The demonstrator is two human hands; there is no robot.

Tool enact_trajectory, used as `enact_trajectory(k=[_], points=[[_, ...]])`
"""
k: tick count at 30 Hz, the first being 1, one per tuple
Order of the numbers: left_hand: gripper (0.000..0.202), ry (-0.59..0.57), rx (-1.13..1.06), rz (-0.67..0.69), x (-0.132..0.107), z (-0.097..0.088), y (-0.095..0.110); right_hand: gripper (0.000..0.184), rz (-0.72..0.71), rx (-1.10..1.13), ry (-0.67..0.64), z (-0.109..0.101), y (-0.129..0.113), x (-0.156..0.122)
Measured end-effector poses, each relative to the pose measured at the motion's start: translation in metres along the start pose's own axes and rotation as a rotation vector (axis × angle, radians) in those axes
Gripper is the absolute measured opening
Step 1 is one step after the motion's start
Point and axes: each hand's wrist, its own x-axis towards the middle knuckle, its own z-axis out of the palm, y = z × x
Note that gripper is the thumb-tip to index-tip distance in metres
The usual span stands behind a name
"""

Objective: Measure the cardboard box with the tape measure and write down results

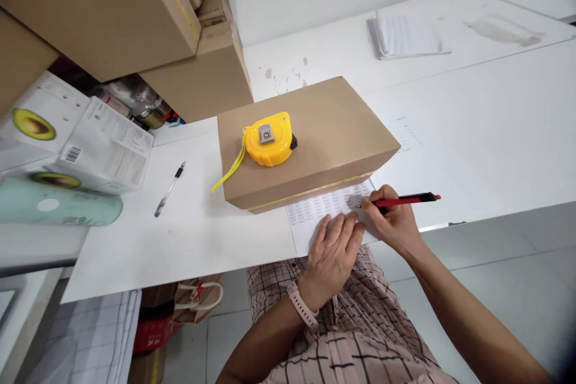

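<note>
My right hand (pixel 393 219) grips a red and black pen (pixel 411 198), its tip down at the printed sheet of paper (pixel 306 234). Flat on that sheet lies my left hand (pixel 335 246), fingers stretched out and slightly apart. Rows of small print cover the paper, and its far edge is hidden by a closed cardboard box (pixel 324 126). On top of the box rests a yellow tape measure (pixel 271 139) with a yellow wrist strap; its blade is drawn in.
A clear pen with a black cap (pixel 170 189) lies left on the white table (pixel 202 252). Beyond it stand white boxes with avocado pictures (pixel 103 144), a teal cylinder (pixel 58 203) and stacked cartons (pixel 202 72). A stack of papers (pixel 407 35) lies at the back right.
</note>
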Motion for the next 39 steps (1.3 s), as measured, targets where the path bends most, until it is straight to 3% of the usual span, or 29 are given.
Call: enact_trajectory(k=[8,12,15,18,20,23,26,28,30,34,36,39], points=[[0.045,0.017,0.004,-0.006,0.000,0.001,0.000,0.031,0.004,-0.004,0.033,0.001,0.002,-0.001],[0.042,0.023,0.012,-0.010,0.000,0.002,0.001,0.026,0.045,-0.012,0.222,-0.003,0.002,-0.004],[0.042,0.032,-0.003,-0.004,0.000,0.004,0.001,0.019,0.038,-0.041,0.298,-0.019,0.008,0.000],[0.041,0.048,-0.118,-0.030,0.001,0.001,0.002,0.020,-0.155,-0.296,0.222,-0.048,0.023,0.016],[0.036,0.108,-0.278,-0.081,0.003,-0.011,0.000,0.037,-0.296,-0.538,0.086,-0.067,0.037,0.030],[0.027,0.334,-0.475,-0.131,0.011,-0.048,-0.014,0.054,-0.287,-0.774,0.038,-0.081,0.058,0.048],[0.027,0.603,-0.419,-0.150,0.025,-0.093,-0.044,0.058,-0.267,-0.828,0.095,-0.078,0.071,0.055],[0.030,0.706,-0.272,-0.203,0.038,-0.116,-0.071,0.058,-0.297,-0.821,0.114,-0.075,0.076,0.056],[0.037,0.685,-0.157,-0.303,0.052,-0.127,-0.100,0.055,-0.325,-0.806,0.127,-0.073,0.079,0.056],[0.061,0.434,-0.156,-0.475,0.076,-0.126,-0.142,0.046,-0.313,-0.745,0.124,-0.074,0.078,0.059],[0.056,0.420,-0.190,-0.493,0.080,-0.124,-0.145,0.040,-0.282,-0.683,0.167,-0.073,0.069,0.056],[0.052,0.532,-0.358,-0.472,0.069,-0.127,-0.123,0.029,-0.264,-0.497,0.370,-0.068,0.041,0.041]])
